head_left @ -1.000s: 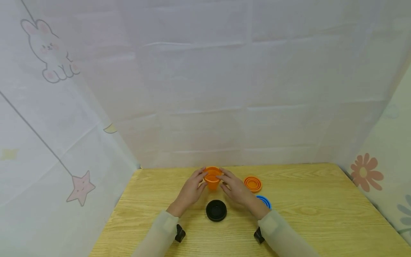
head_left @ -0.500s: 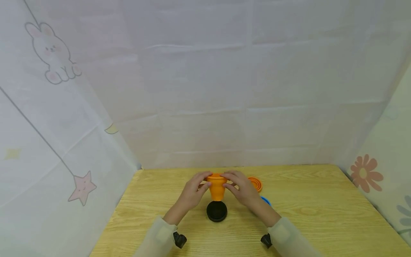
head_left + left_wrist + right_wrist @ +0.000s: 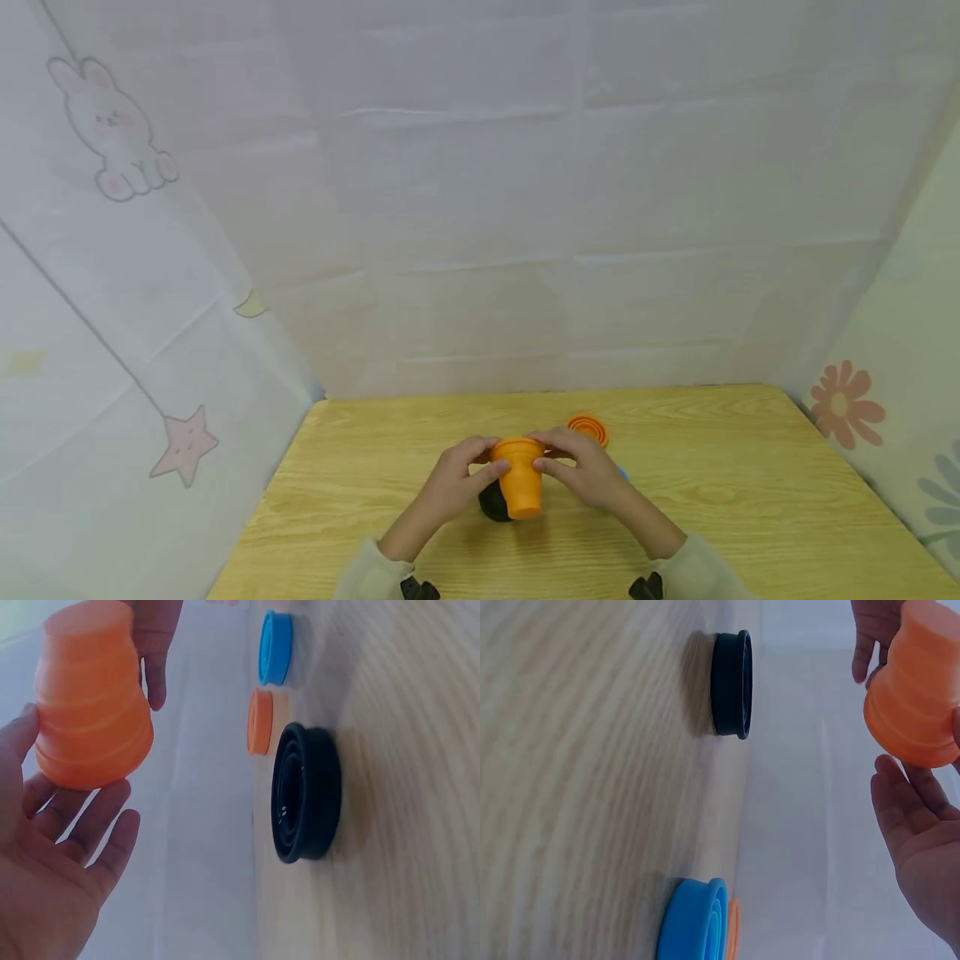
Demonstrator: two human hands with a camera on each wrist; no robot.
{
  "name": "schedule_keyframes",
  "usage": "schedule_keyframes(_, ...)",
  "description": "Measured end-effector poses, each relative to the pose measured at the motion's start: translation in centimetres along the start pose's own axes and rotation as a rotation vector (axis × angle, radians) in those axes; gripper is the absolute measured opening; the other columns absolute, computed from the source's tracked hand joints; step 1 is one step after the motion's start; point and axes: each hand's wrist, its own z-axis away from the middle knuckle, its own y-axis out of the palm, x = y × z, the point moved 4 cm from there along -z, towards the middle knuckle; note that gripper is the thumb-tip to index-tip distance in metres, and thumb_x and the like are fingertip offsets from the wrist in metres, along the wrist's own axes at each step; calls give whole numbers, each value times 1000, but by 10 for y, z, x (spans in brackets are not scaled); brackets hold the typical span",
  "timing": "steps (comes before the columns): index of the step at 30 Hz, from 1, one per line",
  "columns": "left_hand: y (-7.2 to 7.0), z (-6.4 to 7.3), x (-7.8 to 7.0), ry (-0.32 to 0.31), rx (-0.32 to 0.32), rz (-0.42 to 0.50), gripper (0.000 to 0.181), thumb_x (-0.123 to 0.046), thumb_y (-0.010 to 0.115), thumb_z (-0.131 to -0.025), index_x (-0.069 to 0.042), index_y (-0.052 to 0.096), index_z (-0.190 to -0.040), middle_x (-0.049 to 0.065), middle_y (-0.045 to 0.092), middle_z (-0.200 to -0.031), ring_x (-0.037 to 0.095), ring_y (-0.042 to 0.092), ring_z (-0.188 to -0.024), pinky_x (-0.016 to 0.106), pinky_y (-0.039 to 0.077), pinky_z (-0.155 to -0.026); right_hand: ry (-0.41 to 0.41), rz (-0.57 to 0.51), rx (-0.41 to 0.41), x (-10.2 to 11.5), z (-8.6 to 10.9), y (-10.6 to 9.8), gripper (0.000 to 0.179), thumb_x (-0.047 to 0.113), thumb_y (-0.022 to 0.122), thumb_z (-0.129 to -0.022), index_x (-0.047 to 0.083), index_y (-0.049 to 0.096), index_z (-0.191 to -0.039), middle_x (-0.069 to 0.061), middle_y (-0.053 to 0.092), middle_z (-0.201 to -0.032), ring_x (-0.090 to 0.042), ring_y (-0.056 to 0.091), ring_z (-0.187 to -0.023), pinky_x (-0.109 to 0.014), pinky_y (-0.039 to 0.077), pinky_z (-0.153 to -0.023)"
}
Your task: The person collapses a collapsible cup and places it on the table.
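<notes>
An expanded orange collapsible cup (image 3: 521, 483) is held above the table, its base tipped toward me. My left hand (image 3: 448, 483) pinches it near the rim between thumb and fingers. On the opposite side my right hand (image 3: 588, 477) grips the rim in the same way. In the left wrist view the ridged wall of the cup (image 3: 90, 705) shows, and its mouth is turned out of sight. Below it on the table lies a flattened black collapsible cup (image 3: 319, 795), partly covered by the orange one in the head view.
Behind my right hand a flattened orange collapsible cup (image 3: 588, 427) lies on the wooden table (image 3: 712, 483). A blue one (image 3: 694, 922) is close to it, mostly hidden by the right hand in the head view. A printed white cloth (image 3: 465, 208) hangs behind the table.
Both hands have brought the orange cup nearer to me and tipped it, so its base now faces me and its inside is hidden. It now covers part of the black cup.
</notes>
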Motion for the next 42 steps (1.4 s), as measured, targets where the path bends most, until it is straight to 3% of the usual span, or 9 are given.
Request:
schedule_keyframes(4,10,6,-3,-28,40,64,33,-34,57,-105,-15,63,-131,-3,70,-115,11,66,-98,28,55,-87,55,-110,43,4,11,1,36,16,62,-102,13,62,-138,-4,66,-122,-16,65,-106,-33,58,-91)
schedule_keyframes(8,17,10,-7,-35,46,113,28,-32,56,-105,-14,64,-126,-1,71,-111,11,66,-91,25,55,-82,163,-196,66,8,22,2,37,19,59,-104,12,59,-141,-6,65,-127,-18,64,-108,-30,58,-89)
schedule_keyframes(12,27,15,-10,-35,59,145,26,-30,56,-106,-13,63,-124,1,71,-109,8,66,-88,24,56,-80,255,-196,68,11,34,3,38,24,59,-104,11,58,-140,-7,65,-128,-16,64,-110,-26,56,-90)
schedule_keyframes(16,35,19,-14,-16,73,128,26,-31,56,-105,-13,64,-122,1,72,-105,5,65,-83,23,55,-76,294,-185,67,13,44,3,35,27,62,-103,11,62,-134,-8,68,-122,-14,66,-105,-25,56,-87)
schedule_keyframes(27,50,27,-23,8,97,118,29,-35,60,-103,-12,67,-117,-3,73,-96,1,64,-76,21,56,-69,278,-136,56,26,62,-2,23,25,64,-101,12,67,-120,-4,68,-106,-10,64,-89,-28,60,-73)
schedule_keyframes(34,54,25,-25,68,66,98,26,-36,60,-102,-14,68,-113,-6,72,-90,-2,61,-68,21,56,-61,212,-71,-3,30,67,-3,22,23,63,-101,12,67,-120,-2,72,-106,-7,66,-87,-25,59,-73)
schedule_keyframes(38,56,25,-29,101,44,95,24,-34,59,-103,-13,68,-113,-2,74,-93,-2,64,-72,21,57,-63,163,-27,-34,27,70,-3,22,25,61,-103,13,67,-120,-1,73,-106,-6,68,-87,-25,60,-73)
schedule_keyframes(42,58,25,-32,135,63,121,21,-30,57,-105,-13,67,-114,0,74,-97,0,67,-78,21,59,-68,64,44,-66,32,71,-4,18,20,58,-104,15,68,-118,3,73,-102,-3,68,-83,-24,60,-68)
